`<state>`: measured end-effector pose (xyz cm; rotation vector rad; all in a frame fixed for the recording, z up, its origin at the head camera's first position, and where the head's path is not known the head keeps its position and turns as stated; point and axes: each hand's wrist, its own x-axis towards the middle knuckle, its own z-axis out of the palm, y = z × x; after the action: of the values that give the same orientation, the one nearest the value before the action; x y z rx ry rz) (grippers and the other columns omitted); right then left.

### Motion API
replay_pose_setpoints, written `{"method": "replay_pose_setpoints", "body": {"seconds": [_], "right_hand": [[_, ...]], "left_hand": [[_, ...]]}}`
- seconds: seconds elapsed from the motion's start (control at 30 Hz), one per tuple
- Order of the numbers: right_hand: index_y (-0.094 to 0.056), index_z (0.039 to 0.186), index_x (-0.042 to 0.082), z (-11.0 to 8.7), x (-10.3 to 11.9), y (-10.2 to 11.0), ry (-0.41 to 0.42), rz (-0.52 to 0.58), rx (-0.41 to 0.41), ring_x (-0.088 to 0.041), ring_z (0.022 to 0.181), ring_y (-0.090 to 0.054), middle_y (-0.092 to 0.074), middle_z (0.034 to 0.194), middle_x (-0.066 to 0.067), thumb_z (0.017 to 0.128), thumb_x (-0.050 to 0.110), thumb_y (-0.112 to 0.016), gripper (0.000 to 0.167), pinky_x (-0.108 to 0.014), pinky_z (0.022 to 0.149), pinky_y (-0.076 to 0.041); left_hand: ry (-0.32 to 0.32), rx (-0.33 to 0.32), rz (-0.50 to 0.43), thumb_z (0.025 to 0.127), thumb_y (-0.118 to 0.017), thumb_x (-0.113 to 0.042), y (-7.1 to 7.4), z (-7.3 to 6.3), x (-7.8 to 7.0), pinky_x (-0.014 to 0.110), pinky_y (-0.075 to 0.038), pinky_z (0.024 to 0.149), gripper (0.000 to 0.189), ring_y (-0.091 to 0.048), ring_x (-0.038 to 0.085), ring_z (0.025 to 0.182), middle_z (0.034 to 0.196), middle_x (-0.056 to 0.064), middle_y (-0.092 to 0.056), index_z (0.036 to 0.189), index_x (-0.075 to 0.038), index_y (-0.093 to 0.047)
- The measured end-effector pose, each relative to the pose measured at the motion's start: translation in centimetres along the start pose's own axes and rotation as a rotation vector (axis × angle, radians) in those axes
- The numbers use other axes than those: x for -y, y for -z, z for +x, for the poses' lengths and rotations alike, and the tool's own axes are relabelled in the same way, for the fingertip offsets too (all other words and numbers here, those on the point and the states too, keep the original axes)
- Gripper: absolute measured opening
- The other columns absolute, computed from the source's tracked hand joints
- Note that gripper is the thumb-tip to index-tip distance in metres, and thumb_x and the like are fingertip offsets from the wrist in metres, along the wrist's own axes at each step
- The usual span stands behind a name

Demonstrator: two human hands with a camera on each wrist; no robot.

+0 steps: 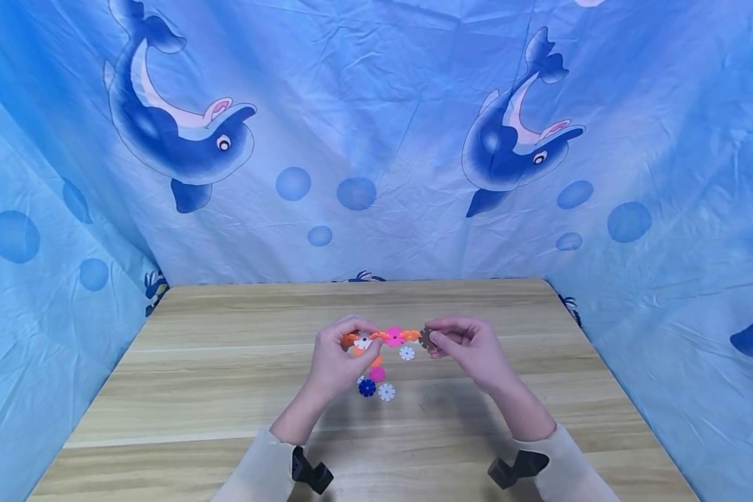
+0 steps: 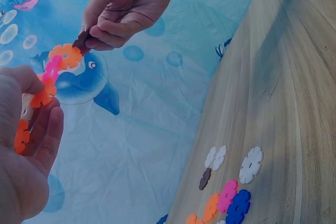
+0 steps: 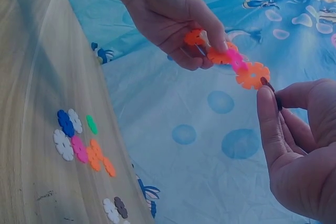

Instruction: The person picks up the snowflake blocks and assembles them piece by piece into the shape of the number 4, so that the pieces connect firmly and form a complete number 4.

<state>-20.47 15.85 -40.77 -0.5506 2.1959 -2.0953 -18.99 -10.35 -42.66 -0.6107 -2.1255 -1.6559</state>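
Note:
A short chain of notched plastic snowflake discs is held up in the air between both hands. My left hand [image 1: 345,353] pinches it along the orange and white part, with fingers covering some of it. To the right of that grip come a pink disc [image 1: 394,337] and an orange disc [image 3: 252,75]. A brown snowflake disc [image 1: 426,339] is pinched between the thumb and fingers of my right hand [image 1: 470,348]. In the right wrist view, its edge meets the rim of the end orange disc.
Loose discs lie on the wooden table [image 1: 194,390] below the hands: blue [image 1: 367,388], white [image 1: 386,392], pink [image 3: 79,149], orange [image 3: 94,155], green [image 3: 92,124] and brown [image 3: 121,208]. A blue dolphin-print curtain [image 1: 376,139] surrounds the table at the back and sides.

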Motion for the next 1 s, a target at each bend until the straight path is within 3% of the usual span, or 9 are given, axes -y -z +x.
{"method": "replay_pose_setpoints", "body": {"seconds": [0.17,0.33,0.73,1.0], "right_hand": [[-0.068,0.122,-0.019,0.0,0.1,0.1,-0.006,-0.022,0.003,-0.011,0.083,-0.079,-0.082,0.105,-0.007,0.099,-0.001,-0.071,0.03,-0.03,0.077,-0.068],[-0.069,0.124,-0.017,0.0,0.2,0.2,-0.043,-0.027,-0.001,-0.01,0.08,-0.078,-0.083,0.102,-0.001,0.097,0.0,-0.074,0.033,-0.03,0.076,-0.068],[-0.071,0.121,-0.017,-0.3,0.4,0.8,-0.075,-0.048,0.042,-0.012,0.08,-0.08,-0.084,0.098,-0.002,0.094,0.0,-0.077,0.032,-0.032,0.075,-0.068],[-0.073,0.118,-0.016,-0.2,0.6,1.2,-0.067,-0.085,0.057,-0.013,0.08,-0.08,-0.083,0.099,-0.008,0.093,0.001,-0.079,0.031,-0.033,0.074,-0.068]], "left_hand": [[-0.007,0.026,0.014,0.091,-0.082,-0.005,0.0,0.0,-0.2,0.03,-0.066,0.083,0.013,-0.07,0.015,0.096,0.102,0.002,-0.078,0.098,-0.015,-0.079],[0.003,0.052,0.028,0.092,-0.08,-0.004,0.0,0.0,-0.2,0.028,-0.065,0.082,0.014,-0.07,0.015,0.096,0.104,0.002,-0.076,0.1,-0.016,-0.078],[0.021,0.131,-0.027,0.095,-0.076,-0.002,-0.1,0.0,0.3,0.027,-0.065,0.079,0.01,-0.069,0.012,0.093,0.103,0.006,-0.074,0.101,-0.01,-0.073],[-0.028,0.171,-0.052,0.095,-0.074,0.001,-0.4,0.1,0.7,0.024,-0.064,0.075,0.008,-0.068,0.01,0.089,0.099,0.008,-0.072,0.097,-0.006,-0.07]]}}
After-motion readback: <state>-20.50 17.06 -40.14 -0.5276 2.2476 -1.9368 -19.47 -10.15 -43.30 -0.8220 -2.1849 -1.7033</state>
